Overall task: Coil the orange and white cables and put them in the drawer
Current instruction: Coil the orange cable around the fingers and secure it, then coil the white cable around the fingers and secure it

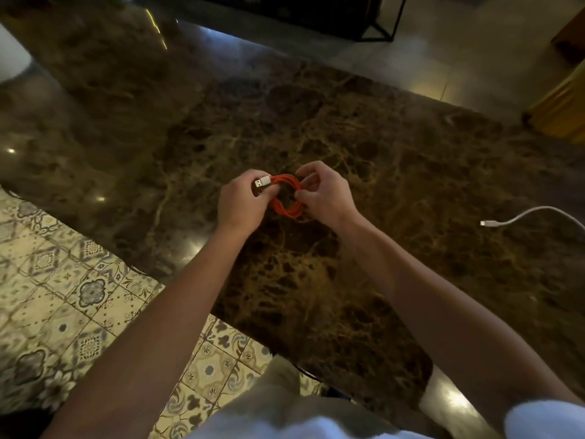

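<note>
Here, over the marble table (395,160), the left hand (242,202) pinches the plug end and the right hand (323,193) grips the far side of the coiled orange cable (286,198), partly hiding it, while the white cable (525,215) runs off the right edge.

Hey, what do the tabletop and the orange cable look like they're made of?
Tabletop: looks like polished brown marble, going by the pale veining and glossy light reflections; could be an imitation. Orange cable: probably a rubbery or braided jacket, too blurred to tell which; its plug looks like white plastic with a metal tip.
</note>
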